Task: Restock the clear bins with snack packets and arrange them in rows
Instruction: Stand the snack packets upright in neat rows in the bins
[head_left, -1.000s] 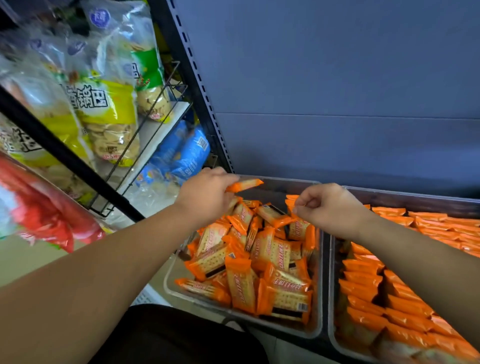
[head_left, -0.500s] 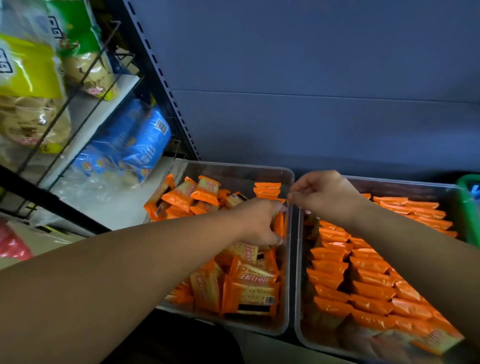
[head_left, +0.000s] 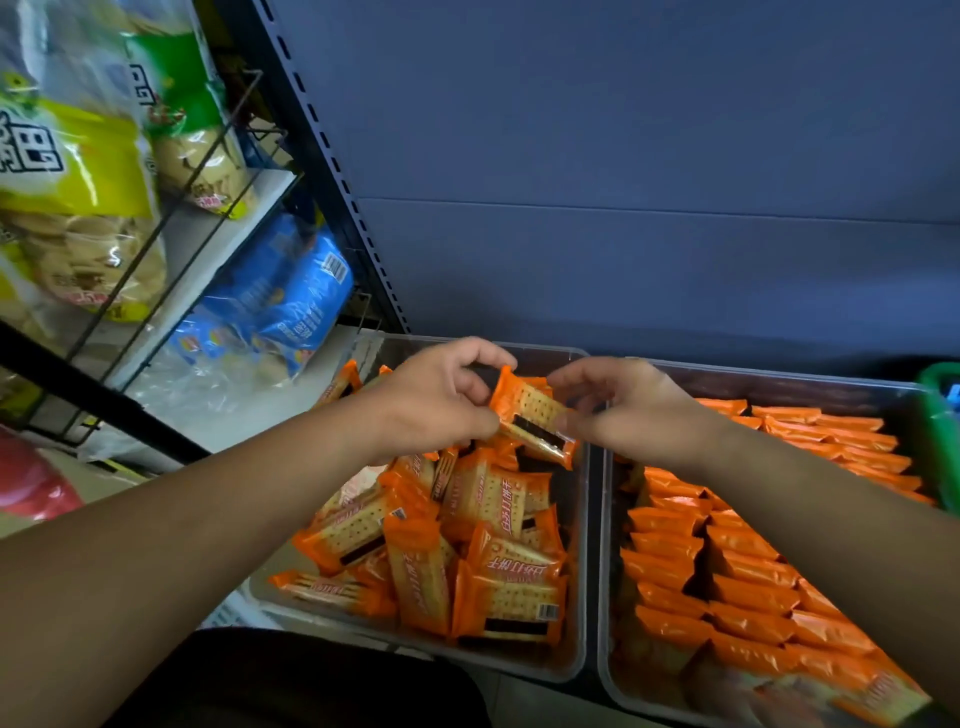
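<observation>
Shelf wall (head_left: 623, 156); blue bags (head_left: 291, 296) left, green basket (head_left: 943, 431) right; hands (head_left: 436, 400) (head_left: 628, 410) pinch packet (head_left: 530, 415).

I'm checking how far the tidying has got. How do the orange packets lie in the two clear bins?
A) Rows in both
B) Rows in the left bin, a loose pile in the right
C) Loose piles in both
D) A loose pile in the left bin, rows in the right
D: in the left bin the jumbled packets lie at all angles, while in the right bin the lined-up packets sit in neat rows.
</observation>
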